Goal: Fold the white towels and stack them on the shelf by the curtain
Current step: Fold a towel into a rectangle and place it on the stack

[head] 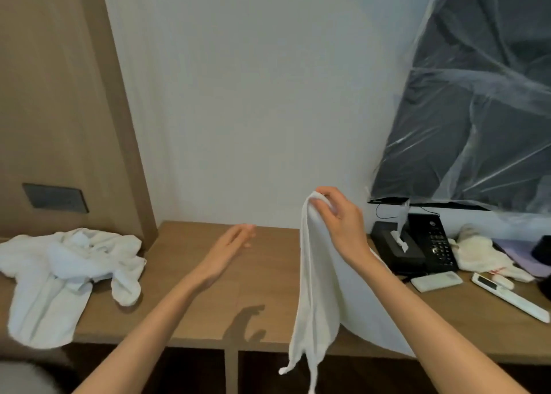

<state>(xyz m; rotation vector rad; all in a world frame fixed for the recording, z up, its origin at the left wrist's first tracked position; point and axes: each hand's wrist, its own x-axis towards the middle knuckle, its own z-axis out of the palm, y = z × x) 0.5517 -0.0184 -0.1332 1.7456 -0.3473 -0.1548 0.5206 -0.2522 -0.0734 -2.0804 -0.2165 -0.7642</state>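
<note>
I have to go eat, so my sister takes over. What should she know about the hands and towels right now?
The right hand pinches the top of a towel, which hangs past the desk front edge.
The left hand is open over the desk, holding nothing.
A crumpled white pile lies on the desk's left end.
Done: no folded towel in view.
Left: fold the held towel, then the pile, then stack; no shelf in view.
</note>
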